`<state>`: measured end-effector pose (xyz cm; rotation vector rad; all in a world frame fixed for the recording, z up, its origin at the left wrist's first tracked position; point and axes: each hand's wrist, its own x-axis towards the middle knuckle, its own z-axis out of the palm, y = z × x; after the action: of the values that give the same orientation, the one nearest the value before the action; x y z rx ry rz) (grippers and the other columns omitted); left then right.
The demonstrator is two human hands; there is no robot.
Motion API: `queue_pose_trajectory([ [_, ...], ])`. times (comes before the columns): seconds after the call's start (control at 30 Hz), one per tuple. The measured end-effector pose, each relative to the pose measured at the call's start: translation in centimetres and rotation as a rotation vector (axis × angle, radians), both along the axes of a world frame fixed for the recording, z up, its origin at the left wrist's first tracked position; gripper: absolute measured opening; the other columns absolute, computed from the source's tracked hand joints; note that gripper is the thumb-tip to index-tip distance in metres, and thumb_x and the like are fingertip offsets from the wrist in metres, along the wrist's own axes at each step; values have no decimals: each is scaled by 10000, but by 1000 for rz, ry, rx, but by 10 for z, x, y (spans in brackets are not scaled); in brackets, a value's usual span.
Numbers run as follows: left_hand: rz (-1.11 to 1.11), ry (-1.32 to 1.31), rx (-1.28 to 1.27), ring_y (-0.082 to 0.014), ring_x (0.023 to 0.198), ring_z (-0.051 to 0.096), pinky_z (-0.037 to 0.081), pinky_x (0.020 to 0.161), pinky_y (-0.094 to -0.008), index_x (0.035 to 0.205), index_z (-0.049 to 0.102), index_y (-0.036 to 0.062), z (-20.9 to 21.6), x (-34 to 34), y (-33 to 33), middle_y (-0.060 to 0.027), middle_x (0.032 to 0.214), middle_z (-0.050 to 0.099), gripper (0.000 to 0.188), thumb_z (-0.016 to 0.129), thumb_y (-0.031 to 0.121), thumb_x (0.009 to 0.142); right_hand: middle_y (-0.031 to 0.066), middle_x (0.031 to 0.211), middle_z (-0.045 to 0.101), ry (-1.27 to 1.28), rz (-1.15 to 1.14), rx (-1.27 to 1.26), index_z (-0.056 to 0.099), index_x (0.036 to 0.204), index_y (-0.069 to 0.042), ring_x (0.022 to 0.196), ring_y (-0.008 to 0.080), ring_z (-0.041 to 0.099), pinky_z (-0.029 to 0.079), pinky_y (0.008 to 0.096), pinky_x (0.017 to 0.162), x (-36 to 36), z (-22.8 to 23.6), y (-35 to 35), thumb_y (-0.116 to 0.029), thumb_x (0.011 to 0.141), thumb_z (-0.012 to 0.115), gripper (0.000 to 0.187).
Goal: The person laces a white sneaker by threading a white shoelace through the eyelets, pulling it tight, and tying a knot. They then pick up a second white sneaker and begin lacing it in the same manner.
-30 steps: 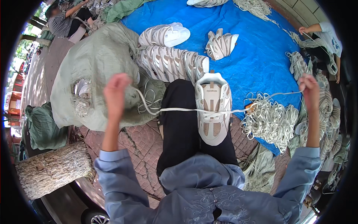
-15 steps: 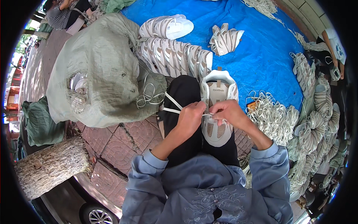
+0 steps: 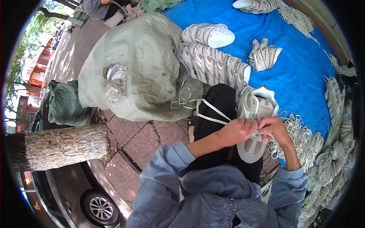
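A beige and white sneaker (image 3: 250, 152) lies on my lap, its toe toward me and its opening facing away. My left hand (image 3: 240, 131) is closed over the left side of the lacing area, pinching a white shoelace (image 3: 213, 110) that loops out to the left across my dark trouser leg. Close beside it, my right hand (image 3: 274, 128) pinches the lace with thumb and forefinger over the shoe's eyelets. The fingers cover the eyelets and the short piece of lace between the hands.
Beyond my knees, a row of upper pieces (image 3: 213, 64) lies on a blue tarp (image 3: 296, 91). A pile of white laces (image 3: 304, 136) is to the right. Bundled uppers (image 3: 338, 159) line the far right. A bulging woven sack (image 3: 140, 64) and a tree trunk (image 3: 64, 148) stand left.
My view has turned, so the scene sits farther right in the picture. Both hands stay together over the shoe, pinching the lace.
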<state>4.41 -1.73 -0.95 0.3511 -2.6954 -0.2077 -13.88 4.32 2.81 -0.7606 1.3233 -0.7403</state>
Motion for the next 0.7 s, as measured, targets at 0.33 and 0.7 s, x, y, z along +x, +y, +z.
queue_pose_trajectory([
  [0.33, -44, -24, 49, -215, 530, 570, 450, 448, -287, 685, 485, 32, 11, -6, -11, -89, 585, 515, 118, 568, 87, 620, 65, 622, 594, -5, 13, -43, 602, 722, -1, 459, 111, 567, 302, 171, 326, 13, -8, 0, 1, 676, 598, 47],
  [0.7, -12, -661, 705, -316, 622, 603, 483, 574, -392, 723, 619, -9, 30, -26, -45, -202, 650, 583, 175, 526, 139, 728, 75, 705, 605, -37, -73, -229, 596, 736, 25, 515, 89, 547, 428, 218, 481, 29, -22, 20, 55, 670, 602, 72],
])
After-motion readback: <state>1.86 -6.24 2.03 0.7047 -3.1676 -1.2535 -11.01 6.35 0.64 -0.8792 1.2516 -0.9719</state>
